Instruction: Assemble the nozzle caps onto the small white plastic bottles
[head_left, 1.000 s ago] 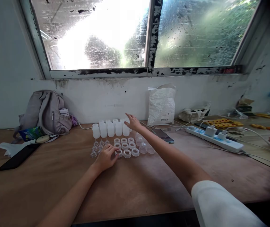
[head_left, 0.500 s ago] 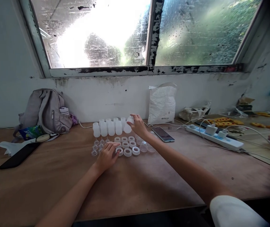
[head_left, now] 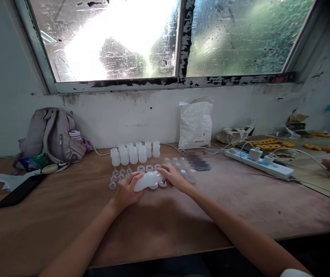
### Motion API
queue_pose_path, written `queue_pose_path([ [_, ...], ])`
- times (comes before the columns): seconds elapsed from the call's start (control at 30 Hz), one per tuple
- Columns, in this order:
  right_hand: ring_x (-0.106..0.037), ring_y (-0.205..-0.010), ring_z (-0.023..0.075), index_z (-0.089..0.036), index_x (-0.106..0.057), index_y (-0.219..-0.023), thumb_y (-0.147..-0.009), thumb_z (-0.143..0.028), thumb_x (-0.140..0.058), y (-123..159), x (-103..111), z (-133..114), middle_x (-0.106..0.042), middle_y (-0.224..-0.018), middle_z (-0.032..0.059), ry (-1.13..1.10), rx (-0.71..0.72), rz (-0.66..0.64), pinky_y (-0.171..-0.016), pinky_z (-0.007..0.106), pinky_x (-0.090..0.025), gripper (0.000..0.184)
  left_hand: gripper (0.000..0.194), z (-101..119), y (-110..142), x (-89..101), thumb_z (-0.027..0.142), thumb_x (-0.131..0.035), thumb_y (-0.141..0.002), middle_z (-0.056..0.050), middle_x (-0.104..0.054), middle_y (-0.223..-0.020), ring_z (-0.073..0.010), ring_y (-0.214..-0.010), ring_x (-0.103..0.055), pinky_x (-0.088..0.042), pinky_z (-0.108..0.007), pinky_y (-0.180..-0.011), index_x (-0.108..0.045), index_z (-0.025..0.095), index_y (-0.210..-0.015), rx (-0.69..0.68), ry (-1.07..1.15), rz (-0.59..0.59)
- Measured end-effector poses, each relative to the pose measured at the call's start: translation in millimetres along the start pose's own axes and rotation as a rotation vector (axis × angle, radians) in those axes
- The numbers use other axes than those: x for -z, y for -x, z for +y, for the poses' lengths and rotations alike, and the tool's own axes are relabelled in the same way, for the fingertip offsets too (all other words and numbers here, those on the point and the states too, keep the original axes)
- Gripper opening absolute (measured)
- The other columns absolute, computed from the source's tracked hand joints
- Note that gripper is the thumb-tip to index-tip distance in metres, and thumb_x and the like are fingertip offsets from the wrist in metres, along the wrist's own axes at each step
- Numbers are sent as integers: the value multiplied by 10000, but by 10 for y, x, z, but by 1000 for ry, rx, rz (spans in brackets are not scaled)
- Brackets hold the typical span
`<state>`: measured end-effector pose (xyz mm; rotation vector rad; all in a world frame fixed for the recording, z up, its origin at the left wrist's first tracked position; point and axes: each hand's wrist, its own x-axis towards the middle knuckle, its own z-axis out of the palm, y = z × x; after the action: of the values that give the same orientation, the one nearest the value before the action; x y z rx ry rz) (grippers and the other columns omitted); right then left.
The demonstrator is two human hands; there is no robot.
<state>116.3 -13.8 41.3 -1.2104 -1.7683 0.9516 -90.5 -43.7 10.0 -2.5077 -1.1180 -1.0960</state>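
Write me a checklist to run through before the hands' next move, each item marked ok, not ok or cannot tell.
1. Held bottle in the left hand and right hand: ok, one at each end.
2. Held bottle upright: not ok, tilted well over.
3. Its end at the right hand bare: cannot tell, partly covered.
4. Standing bottles upright: ok.
5. Rings all in sight: not ok, some hidden.
6. Phone apart from both hands: ok.
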Motion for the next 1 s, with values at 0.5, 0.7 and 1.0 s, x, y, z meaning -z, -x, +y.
queue_pose_path([
  [0.5, -299, -401, 80, -174, -341, -439, -834, -374, -307, 174, -129, 12, -295, -423, -29, 302, 329, 279, -431, 223, -190, 445, 361, 208, -54, 20, 298, -628, -608, -13, -637, -848, -191, -756, -598, -471, -268, -662, -571, 207, -953, 285, 372, -237],
  [0.7, -265, -399, 74, -181, -286, -457, -828, -372, -293, 248, -88, -59, -257, -425, -35, 358, 403, 179, -438, 225, -185, 416, 262, 151, -90, 76, 270, -627, -594, 3, -560, -585, -117, -470, -524, -371, -173, -333, -572, 122, -803, 614, 1030, -696],
  [1.0, -276, -409, 87, -198, -210, -488, -826, -325, -270, 347, -111, -82, -267, -443, -29, 413, 632, 184, -468, 243, -222, 365, 268, -14, -116, 104, 184, -542, -554, -34, -584, -576, -105, -402, -513, -333, -154, -257, -590, 74, -794, 680, 1506, -1062],
])
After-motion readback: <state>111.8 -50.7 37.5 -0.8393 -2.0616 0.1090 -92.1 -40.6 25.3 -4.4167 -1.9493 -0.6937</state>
